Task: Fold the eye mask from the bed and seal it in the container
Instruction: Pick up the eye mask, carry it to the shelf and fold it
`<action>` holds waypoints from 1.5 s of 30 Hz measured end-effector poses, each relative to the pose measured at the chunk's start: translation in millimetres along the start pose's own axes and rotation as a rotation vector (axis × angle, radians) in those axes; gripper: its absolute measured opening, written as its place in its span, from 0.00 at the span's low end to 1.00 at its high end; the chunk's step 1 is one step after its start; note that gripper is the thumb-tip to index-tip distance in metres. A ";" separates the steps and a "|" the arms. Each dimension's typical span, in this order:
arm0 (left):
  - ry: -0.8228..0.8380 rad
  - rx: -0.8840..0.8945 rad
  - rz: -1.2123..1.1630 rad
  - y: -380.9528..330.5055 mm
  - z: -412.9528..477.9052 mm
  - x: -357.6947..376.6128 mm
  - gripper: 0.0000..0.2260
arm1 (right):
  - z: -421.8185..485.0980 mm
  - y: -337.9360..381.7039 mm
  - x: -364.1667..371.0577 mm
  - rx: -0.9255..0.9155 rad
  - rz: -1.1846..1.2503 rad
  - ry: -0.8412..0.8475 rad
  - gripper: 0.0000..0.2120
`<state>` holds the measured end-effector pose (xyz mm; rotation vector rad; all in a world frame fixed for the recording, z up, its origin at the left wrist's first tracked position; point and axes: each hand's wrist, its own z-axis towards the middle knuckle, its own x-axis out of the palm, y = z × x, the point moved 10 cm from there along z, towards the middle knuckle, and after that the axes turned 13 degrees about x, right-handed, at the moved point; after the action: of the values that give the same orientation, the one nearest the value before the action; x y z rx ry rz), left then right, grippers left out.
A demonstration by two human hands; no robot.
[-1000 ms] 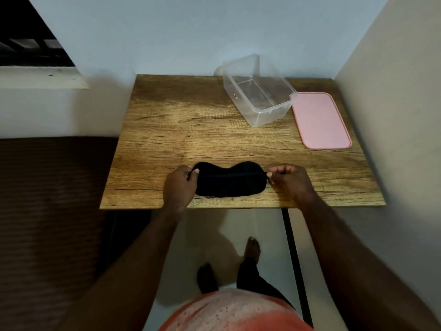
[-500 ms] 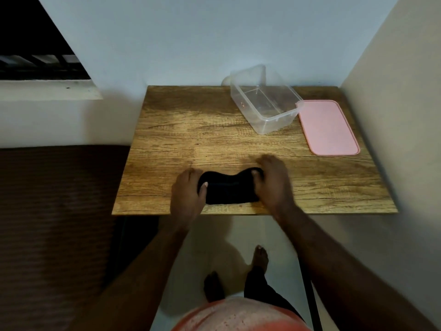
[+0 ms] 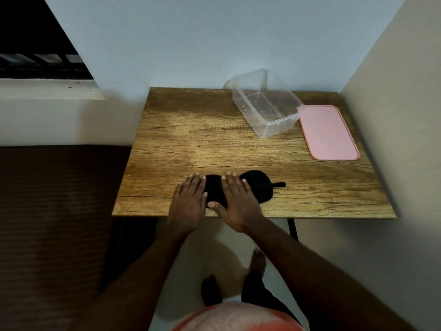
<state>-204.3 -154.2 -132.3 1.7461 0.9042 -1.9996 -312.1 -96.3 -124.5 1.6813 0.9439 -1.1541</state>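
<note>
A black eye mask (image 3: 259,186) lies near the front edge of the wooden table (image 3: 214,139), its strap end poking out to the right. My left hand (image 3: 188,201) lies flat with straight fingers on the mask's left end. My right hand (image 3: 238,201) presses flat on the mask's middle, covering part of it. A clear plastic container (image 3: 266,105) stands open and empty at the back right. Its pink lid (image 3: 328,132) lies flat on the table beside it, to the right.
A wall runs along the table's back and another along its right side. A dark brown bed (image 3: 55,223) lies to the left, lower than the tabletop. My bare feet stand on the pale floor below the table's front edge.
Both hands pinched the mask's two ends a second ago. The right hand then moved left across the mask, and both hands now lie flat on it, close together.
</note>
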 end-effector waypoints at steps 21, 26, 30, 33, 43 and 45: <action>-0.004 0.081 -0.131 -30.9 33.8 -7.5 0.31 | 8.7 -4.8 -14.8 -0.019 0.114 -0.030 0.30; 0.058 0.077 0.011 -22.7 25.5 5.0 0.33 | 11.4 -42.5 -8.9 0.101 -0.006 -0.058 0.43; 0.070 0.065 0.022 -21.5 25.6 6.8 0.33 | 11.8 -89.0 -16.5 0.244 0.023 -0.089 0.43; 0.089 0.056 0.030 -21.2 26.4 9.2 0.34 | 11.4 -111.3 -18.6 0.282 0.045 -0.072 0.40; 0.119 0.132 0.124 -60.8 46.6 -12.7 0.26 | 0.4 -148.4 -52.7 0.254 0.417 -0.212 0.22; 0.029 0.259 -0.028 -91.7 55.7 -19.4 0.24 | -7.0 -166.8 -64.9 0.334 0.450 -0.327 0.16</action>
<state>-300.2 -125.6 -88.9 1.9107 0.7065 -2.1971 -480.5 -40.4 -100.1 1.7693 0.1585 -1.2639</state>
